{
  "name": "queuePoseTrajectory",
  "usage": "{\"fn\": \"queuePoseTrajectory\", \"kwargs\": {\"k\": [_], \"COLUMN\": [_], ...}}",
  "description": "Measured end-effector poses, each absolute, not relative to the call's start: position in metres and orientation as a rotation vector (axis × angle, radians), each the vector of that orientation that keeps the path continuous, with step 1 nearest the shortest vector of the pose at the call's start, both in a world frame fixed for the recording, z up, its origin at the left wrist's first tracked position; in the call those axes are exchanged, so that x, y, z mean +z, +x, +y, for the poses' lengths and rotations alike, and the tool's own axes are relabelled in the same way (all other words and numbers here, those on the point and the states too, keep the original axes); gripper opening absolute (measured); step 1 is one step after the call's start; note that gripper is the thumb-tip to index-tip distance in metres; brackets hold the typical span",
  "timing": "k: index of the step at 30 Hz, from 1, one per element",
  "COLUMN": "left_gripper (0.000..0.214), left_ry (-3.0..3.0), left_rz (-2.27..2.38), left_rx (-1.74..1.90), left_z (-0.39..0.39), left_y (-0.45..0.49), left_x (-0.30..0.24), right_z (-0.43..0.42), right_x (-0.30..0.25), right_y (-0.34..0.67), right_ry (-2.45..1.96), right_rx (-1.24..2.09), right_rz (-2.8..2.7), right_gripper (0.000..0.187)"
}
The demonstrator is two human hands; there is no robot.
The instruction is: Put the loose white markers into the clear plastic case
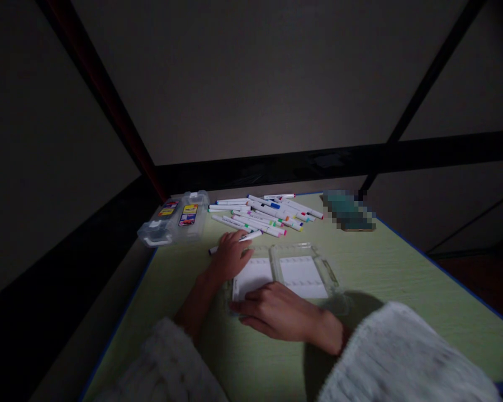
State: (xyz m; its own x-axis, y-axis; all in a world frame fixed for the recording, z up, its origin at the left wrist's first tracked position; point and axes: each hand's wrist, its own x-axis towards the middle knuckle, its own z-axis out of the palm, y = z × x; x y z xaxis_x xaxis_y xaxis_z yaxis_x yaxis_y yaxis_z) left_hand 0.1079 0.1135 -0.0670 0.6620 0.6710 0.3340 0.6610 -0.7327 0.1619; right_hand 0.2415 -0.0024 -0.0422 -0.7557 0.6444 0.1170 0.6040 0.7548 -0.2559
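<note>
An open clear plastic case (302, 273) with white inserts lies on the pale green table (402, 279). My right hand (276, 312) rests on the case's near left corner, fingers stretched flat toward the left. My left hand (230, 257) sits just beyond the case's left half, fingers curled over a white marker (251, 236) that lies on the table. A pile of several white markers (264, 215) with coloured caps lies farther back.
A closed clear plastic box (174, 223) with yellow and red labels stands at the table's far left corner. A blurred teal object (347, 209) lies at the far right. Dark frame bars (318, 162) run behind the table; its blue-trimmed edges drop off at left and right.
</note>
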Motion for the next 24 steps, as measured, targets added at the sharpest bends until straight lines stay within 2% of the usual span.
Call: {"fn": "queuePoseTrajectory", "kwargs": {"k": [16, 24], "left_gripper": [0.026, 0.035], "left_ry": [2.843, 3.049], "left_rz": [1.277, 1.158], "left_rx": [0.618, 0.869], "left_z": [0.112, 0.108], "left_y": [0.109, 0.112], "left_x": [-0.066, -0.057], "right_z": [-0.003, -0.003], "right_x": [-0.044, -0.041], "right_y": [0.241, 0.242], "right_ry": [-0.996, -1.013], "right_rx": [0.287, 0.301], "right_rz": [-2.742, -2.734], "right_gripper": [0.030, 0.029]}}
